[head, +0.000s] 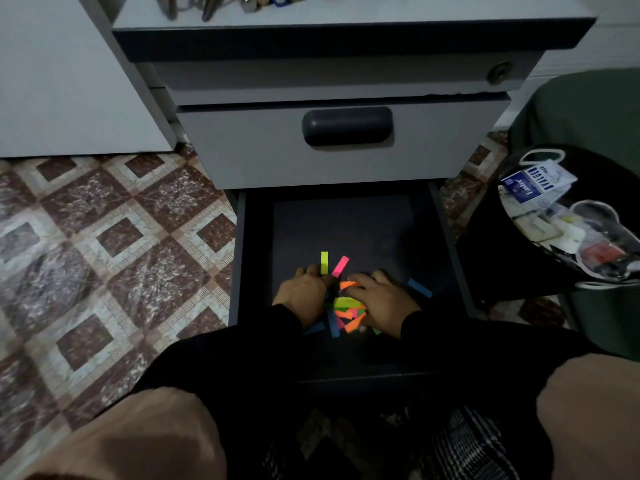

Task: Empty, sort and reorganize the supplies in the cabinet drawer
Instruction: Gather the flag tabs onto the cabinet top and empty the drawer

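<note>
Both hands are lying flat in the open bottom drawer (446, 237). L hand (304, 294) & R hand (381, 299), fingers loose, are touching the pile of bright paper strips (348, 311) between them, gripping nothing.

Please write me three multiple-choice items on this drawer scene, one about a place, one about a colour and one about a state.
1. Where do most of the coloured paper strips lie?
A. On top of the cabinet
B. In the open bottom drawer
C. On the tiled floor

2. What colour is the strip lying alone to the right of the right hand?
A. Blue
B. Pink
C. Yellow

3. How is the drawer with the dark handle?
A. Pulled fully out
B. Removed
C. Closed

Answers:
1 B: the pile sits on the dark drawer floor between the left hand and the right hand.
2 A: the lone strip is blue.
3 C: its front sits flat on the cabinet, above the open drawer.
</note>
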The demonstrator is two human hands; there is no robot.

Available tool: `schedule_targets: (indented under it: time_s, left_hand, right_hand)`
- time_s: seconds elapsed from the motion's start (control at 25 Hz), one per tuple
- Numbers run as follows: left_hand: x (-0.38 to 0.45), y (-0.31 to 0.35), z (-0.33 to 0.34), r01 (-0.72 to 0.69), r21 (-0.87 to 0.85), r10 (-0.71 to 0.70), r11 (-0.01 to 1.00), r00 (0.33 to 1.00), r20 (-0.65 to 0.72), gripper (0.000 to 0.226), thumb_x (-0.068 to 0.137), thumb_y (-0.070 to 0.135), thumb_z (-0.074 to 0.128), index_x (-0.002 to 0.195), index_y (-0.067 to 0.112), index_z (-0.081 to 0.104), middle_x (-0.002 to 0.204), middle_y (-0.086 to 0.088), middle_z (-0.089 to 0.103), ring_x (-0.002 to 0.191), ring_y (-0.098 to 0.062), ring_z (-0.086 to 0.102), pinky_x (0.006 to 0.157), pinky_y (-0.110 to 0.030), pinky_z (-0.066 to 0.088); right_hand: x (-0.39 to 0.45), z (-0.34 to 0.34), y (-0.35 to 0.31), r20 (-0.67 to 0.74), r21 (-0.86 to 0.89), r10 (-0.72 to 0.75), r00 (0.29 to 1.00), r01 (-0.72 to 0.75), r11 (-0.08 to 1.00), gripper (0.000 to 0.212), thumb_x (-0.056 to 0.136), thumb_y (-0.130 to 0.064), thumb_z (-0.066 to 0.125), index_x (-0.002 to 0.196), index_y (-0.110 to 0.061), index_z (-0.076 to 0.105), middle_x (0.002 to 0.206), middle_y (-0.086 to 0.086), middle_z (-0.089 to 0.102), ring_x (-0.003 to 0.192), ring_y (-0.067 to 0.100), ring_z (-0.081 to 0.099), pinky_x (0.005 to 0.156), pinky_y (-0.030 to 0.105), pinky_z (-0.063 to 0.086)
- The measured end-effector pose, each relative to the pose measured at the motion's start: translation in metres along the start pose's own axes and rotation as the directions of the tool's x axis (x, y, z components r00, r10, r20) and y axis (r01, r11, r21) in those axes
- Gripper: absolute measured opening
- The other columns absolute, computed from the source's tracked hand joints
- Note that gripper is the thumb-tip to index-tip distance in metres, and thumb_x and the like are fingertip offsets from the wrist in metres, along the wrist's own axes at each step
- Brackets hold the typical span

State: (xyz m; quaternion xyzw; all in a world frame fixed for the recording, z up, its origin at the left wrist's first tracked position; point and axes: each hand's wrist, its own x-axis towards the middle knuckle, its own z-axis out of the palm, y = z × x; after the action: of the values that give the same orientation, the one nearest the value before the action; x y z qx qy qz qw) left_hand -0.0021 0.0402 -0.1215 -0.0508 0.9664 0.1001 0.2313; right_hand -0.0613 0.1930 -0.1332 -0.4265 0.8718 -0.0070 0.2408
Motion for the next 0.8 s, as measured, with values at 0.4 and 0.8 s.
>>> schedule_targets:
  time_s: [0.4, 0.8]
  left_hand:
    - [0.001, 0.002, 0.005, 0.002, -0.007, -0.002, 1.000, 1.000, -0.028, 0.041, 0.094, 0.013, 0.045, 0.134, 0.017, 0.040, 0.134, -0.007, 0.043, 0.123, -0.027, 0.047, 0.091, -0.038, 0.045]
    - [-0.003, 0.004, 0.006, -0.120, 0.054, 0.116, 0.991, 0.991, 0.069, 0.070, 0.086, 0.044, 0.060, 0.146, 0.032, 0.026, 0.146, -0.003, 0.025, 0.135, -0.024, 0.026, 0.096, -0.041, 0.044]
  right_hand:
    - [0.010, -0.011, -0.005, 0.061, 0.181, 0.133, 0.989, -0.142, 0.973, 0.054, 0.076, -0.003, 0.068, 0.123, -0.009, 0.043, 0.128, 0.008, 0.046, 0.117, 0.027, 0.049, 0.094, 0.037, 0.044]
    - [0.012, -0.010, 0.006, 0.084, 0.111, 0.133, 0.988, -0.142, 0.984, 0.021, 0.085, -0.013, 0.064, 0.104, -0.008, 0.059, 0.117, 0.009, 0.050, 0.102, 0.024, 0.053, 0.078, 0.025, 0.034]
